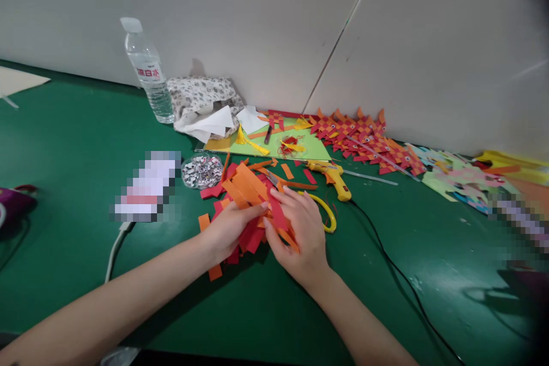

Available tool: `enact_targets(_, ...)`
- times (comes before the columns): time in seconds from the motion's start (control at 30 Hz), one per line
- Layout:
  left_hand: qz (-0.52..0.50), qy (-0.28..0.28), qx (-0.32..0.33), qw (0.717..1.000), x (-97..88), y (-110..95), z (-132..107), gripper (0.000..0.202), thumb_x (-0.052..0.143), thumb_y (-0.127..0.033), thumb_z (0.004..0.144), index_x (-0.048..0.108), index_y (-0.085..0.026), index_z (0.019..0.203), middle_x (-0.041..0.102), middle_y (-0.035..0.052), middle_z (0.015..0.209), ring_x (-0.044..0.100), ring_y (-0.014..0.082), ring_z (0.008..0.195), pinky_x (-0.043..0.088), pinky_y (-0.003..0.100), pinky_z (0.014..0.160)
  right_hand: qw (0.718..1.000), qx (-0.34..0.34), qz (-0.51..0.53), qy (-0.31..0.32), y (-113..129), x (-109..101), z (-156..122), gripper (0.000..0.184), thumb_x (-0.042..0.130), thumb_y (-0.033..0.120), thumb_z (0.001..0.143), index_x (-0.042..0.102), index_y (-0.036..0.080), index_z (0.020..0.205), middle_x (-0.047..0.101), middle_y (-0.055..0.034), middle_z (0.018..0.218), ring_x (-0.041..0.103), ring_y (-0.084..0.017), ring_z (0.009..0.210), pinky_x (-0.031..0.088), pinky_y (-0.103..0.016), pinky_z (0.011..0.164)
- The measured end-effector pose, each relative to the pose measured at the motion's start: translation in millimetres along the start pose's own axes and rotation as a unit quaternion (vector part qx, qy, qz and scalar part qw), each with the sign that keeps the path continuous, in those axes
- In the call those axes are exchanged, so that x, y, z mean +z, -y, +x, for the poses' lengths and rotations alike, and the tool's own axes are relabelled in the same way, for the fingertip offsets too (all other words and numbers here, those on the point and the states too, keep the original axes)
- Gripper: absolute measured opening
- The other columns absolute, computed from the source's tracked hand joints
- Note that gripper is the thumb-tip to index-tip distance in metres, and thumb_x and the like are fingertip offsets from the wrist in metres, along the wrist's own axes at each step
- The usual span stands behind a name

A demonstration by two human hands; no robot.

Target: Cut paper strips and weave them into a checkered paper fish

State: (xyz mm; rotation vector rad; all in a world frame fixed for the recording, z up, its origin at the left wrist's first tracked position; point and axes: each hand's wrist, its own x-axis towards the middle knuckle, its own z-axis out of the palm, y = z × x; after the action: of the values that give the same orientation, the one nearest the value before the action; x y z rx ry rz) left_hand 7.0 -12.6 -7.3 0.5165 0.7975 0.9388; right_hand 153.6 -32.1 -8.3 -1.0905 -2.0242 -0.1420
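Two bare hands work in a heap of red and orange paper strips [244,186] on a green table top [77,143].

The table top runs along a white wall. Against that wall lies a row of woven red-and-orange paper pieces [364,134]. Left of it is a light-green flat sheet [317,151], and further left a clear plastic water bottle [148,71] stands upright. The strips lie at mid-table, directly under both hands. The left hand [227,229] has its fingers curled closed around a bundle of strips. The right hand [302,229] pinches a single red strip [278,216] between thumb and fingers. A yellow glue gun [337,177] lies just beyond the right hand, with yellow-handled scissors [328,214] just beside that hand. A round clear dish of googly eyes [201,170] sits near the heap's left edge.
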Motion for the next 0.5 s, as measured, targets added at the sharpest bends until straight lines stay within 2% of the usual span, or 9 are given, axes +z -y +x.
enact_targets(0.1,0.011,-0.011,-0.018,1.0,0.6,-1.3,-0.2,0.021,0.069,-0.015,0.072,0.069,-0.014,0.093,0.074,0.0074,0.085,0.067,0.0161,0.067,0.05,0.023,0.059,1.0,-0.001,-0.004,0.013,-1.3,-1.0,0.1,0.026,0.058,0.019,0.078,0.05,0.024,0.102,0.068,-0.0072,0.113,0.058,-0.025,0.114,0.037,-0.049,0.102)
enact_targets(0.17,0.007,-0.02,-0.026,0.999,1.0,-2.6,-0.4,0.015,0.067,-0.015,0.074,0.069,-0.015,0.088,0.073,0.006,0.081,0.065,0.0139,0.061,0.048,0.022,0.055,1.0,0.006,-0.01,0.009,-1.7,-1.4,0.3,0.028,0.058,0.02,0.078,0.049,0.023,0.104,0.068,-0.0072,0.113,0.058,-0.025,0.114,0.036,-0.049,0.102)
enact_targets(0.27,-0.013,-0.023,-0.044,0.999,1.4,-5.1,-0.4,0.012,0.065,-0.017,0.077,0.069,-0.016,0.089,0.073,0.0055,0.083,0.066,0.0144,0.066,0.05,0.023,0.061,0.999,0.013,-0.03,0.005,-1.7,-1.9,1.3,0.035,0.059,0.019,0.078,0.05,0.022,0.111,0.069,-0.007,0.11,0.059,-0.025,0.112,0.034,-0.049,0.104)
enact_targets(0.37,-0.03,-0.021,-0.075,0.996,1.4,-8.2,-0.2,0.013,0.063,-0.021,0.079,0.069,-0.016,0.09,0.073,0.0064,0.086,0.067,0.0164,0.076,0.05,0.025,0.071,0.999,0.009,-0.042,0.023,-2.4,-3.6,2.5,0.033,0.058,0.019,0.078,0.053,0.023,0.111,0.071,-0.0055,0.106,0.059,-0.026,0.111,0.032,-0.049,0.104)
enact_targets(0.43,-0.035,-0.026,-0.087,0.995,1.5,-10.3,-0.2,0.015,0.062,-0.022,0.08,0.068,-0.016,0.092,0.072,0.0055,0.085,0.067,0.0164,0.075,0.05,0.026,0.07,0.998,0.0,-0.04,0.039,-3.5,-5.3,3.1,0.029,0.057,0.019,0.078,0.055,0.024,0.107,0.07,-0.0047,0.11,0.058,-0.026,0.112,0.031,-0.05,0.104)
enact_targets(0.5,-0.041,-0.032,-0.096,0.994,1.6,-12.5,-0.4,0.017,0.06,-0.027,0.081,0.068,-0.017,0.093,0.072,0.0032,0.079,0.065,0.0153,0.068,0.049,0.025,0.064,0.998,-0.011,-0.036,0.046,-4.7,-6.6,3.3,0.025,0.057,0.018,0.078,0.057,0.025,0.102,0.068,-0.0035,0.114,0.057,-0.026,0.113,0.03,-0.051,0.105)
